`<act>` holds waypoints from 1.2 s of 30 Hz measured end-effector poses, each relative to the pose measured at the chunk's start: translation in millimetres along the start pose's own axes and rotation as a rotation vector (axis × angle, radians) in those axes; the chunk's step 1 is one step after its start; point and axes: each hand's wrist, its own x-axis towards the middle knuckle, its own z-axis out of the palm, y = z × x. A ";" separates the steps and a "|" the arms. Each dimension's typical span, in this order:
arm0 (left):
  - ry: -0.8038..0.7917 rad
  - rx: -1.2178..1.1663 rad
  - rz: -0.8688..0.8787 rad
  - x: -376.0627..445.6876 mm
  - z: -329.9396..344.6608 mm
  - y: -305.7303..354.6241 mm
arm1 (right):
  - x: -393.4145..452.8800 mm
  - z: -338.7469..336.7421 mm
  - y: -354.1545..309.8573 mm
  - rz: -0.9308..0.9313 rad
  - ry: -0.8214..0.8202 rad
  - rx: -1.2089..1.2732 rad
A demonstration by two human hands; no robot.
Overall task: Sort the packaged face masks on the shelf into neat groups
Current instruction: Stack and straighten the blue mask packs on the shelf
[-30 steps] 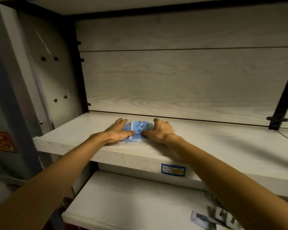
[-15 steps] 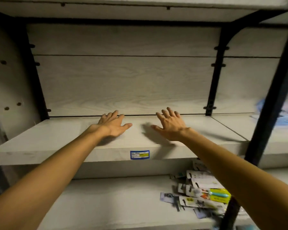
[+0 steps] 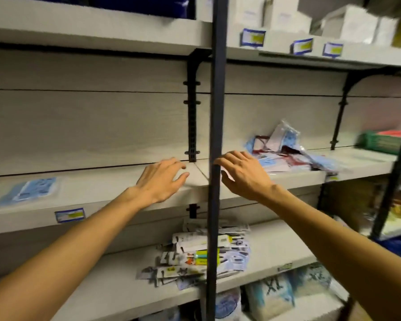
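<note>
Pale shelf holds blue masks; left hand and right hand hover empty, fingers relaxed

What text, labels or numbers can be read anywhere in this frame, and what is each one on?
None can be read.
Price tag on the shelf edge: blue and yellow, print blurred.
Three upper tags: blurred.
Mask pack on the left: print too blurred.
Mask pile on the right: blurred.
Carded packets on the lower shelf: too small.
</note>
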 end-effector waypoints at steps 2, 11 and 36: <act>0.035 -0.025 0.124 6.6 9.3 50.1 | -31.7 -9.0 33.7 0.052 -0.016 -0.012; -0.112 0.087 0.359 92.6 44.5 184.4 | -130.3 -22.5 149.2 0.294 -0.123 0.029; -0.445 -0.047 -0.091 335.8 245.7 178.3 | -89.9 149.9 395.2 0.909 -0.384 0.122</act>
